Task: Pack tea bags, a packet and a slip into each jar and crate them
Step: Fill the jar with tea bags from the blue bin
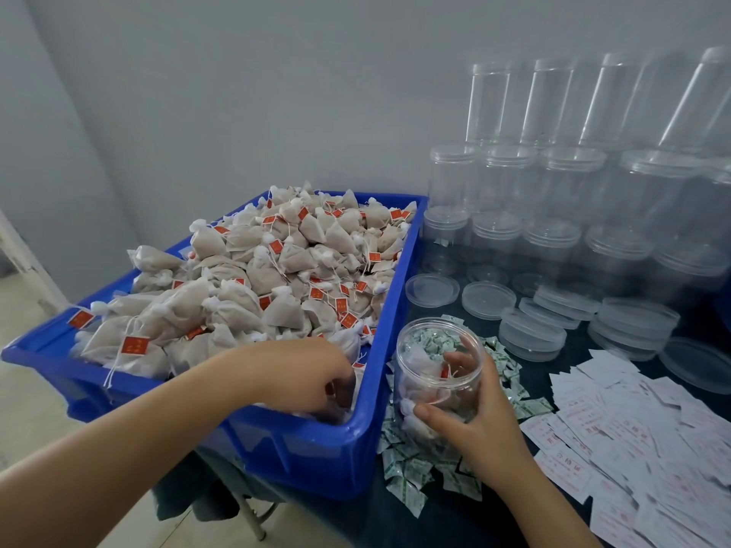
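The right hand point(470, 421) grips the jar point(439, 373) beside the bin point(368, 441). The left hand point(312, 373) digs among tea bags point(277, 270); its grip is hidden. Bags look soft, light: pinch the knot.

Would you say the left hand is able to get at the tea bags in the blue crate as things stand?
Probably yes. The left hand is already down inside the blue crate at its near corner, among the tea bags, which lie heaped and uncovered. Whether its fingers hold one is hidden.

The open jar point(439, 373) stands wedged between the blue crate wall point(389, 310) and loose lids point(532, 338); stacked empty jars point(553, 215) block the table's far side.
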Demonstrator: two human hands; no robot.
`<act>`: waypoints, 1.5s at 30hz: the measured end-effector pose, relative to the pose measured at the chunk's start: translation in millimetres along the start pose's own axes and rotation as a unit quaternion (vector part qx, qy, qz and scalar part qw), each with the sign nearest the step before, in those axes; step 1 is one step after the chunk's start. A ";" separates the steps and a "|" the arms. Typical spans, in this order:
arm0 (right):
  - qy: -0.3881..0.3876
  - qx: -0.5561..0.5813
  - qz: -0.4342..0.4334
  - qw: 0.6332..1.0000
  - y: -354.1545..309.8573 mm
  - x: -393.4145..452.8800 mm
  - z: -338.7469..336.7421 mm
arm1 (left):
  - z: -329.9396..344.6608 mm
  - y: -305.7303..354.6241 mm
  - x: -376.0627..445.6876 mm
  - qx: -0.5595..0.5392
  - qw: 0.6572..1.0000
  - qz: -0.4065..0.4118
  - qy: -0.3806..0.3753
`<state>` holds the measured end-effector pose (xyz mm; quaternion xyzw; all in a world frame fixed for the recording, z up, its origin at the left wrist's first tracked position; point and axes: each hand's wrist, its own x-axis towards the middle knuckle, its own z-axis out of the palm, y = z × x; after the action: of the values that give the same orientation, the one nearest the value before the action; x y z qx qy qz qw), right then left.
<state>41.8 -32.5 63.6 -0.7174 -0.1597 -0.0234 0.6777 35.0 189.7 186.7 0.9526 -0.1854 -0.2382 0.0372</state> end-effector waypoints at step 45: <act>-0.007 -0.008 -0.023 1.000 -2.7 2.2 0.4 | -47.4 71.2 45.1 -0.032 0.960 0.127 0.248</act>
<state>43.1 -31.6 66.7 -0.7193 -0.1807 -0.0357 0.6698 70.1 106.0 220.1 0.9487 -0.2823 0.0065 0.1425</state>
